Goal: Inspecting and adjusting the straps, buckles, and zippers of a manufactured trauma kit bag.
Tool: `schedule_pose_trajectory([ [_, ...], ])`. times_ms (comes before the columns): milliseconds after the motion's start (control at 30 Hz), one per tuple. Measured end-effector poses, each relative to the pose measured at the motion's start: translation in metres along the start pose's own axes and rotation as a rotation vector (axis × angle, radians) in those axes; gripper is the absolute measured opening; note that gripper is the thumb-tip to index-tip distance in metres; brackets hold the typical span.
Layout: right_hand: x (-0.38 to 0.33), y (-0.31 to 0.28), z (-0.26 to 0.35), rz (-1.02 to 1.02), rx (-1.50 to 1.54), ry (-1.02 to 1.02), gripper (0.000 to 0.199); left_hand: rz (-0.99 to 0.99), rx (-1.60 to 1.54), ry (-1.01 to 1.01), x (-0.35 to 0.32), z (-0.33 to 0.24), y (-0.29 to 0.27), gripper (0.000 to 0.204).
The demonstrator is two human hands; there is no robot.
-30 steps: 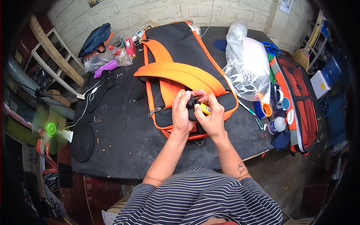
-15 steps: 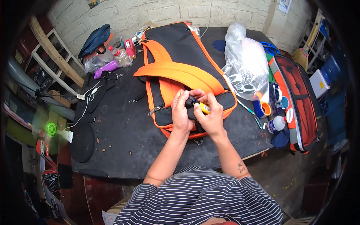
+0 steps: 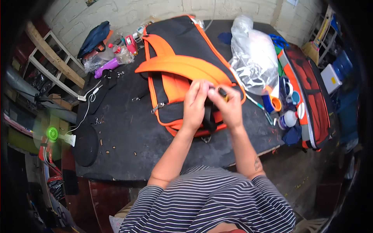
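The right hand (image 3: 230, 105) is curled around a small yellow-and-black tool (image 3: 222, 93), and the left hand (image 3: 195, 103) beside it has its fingers bunched close, but I can't tell what they pinch. Under both hands lies the orange-and-black bag (image 3: 191, 42), which looks soft, light and bendy, so its fat padded strap (image 3: 178, 66), just past the left hand, should be easy to grab.

Far left corner: navy bag (image 3: 92, 42), purple bottle (image 3: 106, 68) on its side, red-capped clear bottle (image 3: 125, 56).
Left edge: white cable (image 3: 89, 103), round black disc (image 3: 86, 145), green fan (image 3: 52, 134) with blurred blades.
Right side: clear plastic bag (image 3: 252, 58), orange-cored tape roll (image 3: 276, 103), white bottle (image 3: 288, 119), red-and-black bag (image 3: 312, 99) outermost.
Background: pale block wall (image 3: 155, 9), broom (image 3: 311, 49) at right.
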State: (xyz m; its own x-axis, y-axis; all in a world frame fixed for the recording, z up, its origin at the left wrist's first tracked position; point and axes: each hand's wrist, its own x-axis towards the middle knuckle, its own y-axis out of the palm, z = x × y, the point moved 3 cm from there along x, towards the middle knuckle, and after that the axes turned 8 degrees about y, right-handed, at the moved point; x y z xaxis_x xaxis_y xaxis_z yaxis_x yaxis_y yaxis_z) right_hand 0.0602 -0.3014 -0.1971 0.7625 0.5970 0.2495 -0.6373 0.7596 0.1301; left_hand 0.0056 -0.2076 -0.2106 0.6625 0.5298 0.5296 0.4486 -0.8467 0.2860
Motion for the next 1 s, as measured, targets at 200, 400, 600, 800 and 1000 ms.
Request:
schedule_pose_trajectory([
  [200, 0.016, -0.021, 0.072, -0.215, -0.060, -0.263, 0.027, 0.193, 0.623, 0.381, -0.015, -0.035, 0.015, 0.073],
  [400, 0.029, -0.011, 0.073, -0.003, -0.103, -0.261, 0.025, 0.006, 0.122, -0.063, -0.012, -0.037, -0.002, 0.005],
  [600, 0.013, -0.035, 0.040, 0.017, -0.004, 0.123, 0.017, 0.005, -0.160, -0.014, -0.004, -0.046, -0.012, 0.007],
  [800, -0.013, -0.026, 0.040, 0.232, 0.201, 0.145, 0.020, 0.035, 0.234, 0.169, 0.001, -0.065, 0.008, 0.009],
  [1000, -0.026, -0.027, 0.062, 0.172, 0.104, 0.046, 0.021, 0.015, 0.365, 0.234, -0.026, -0.071, 0.005, 0.025],
])
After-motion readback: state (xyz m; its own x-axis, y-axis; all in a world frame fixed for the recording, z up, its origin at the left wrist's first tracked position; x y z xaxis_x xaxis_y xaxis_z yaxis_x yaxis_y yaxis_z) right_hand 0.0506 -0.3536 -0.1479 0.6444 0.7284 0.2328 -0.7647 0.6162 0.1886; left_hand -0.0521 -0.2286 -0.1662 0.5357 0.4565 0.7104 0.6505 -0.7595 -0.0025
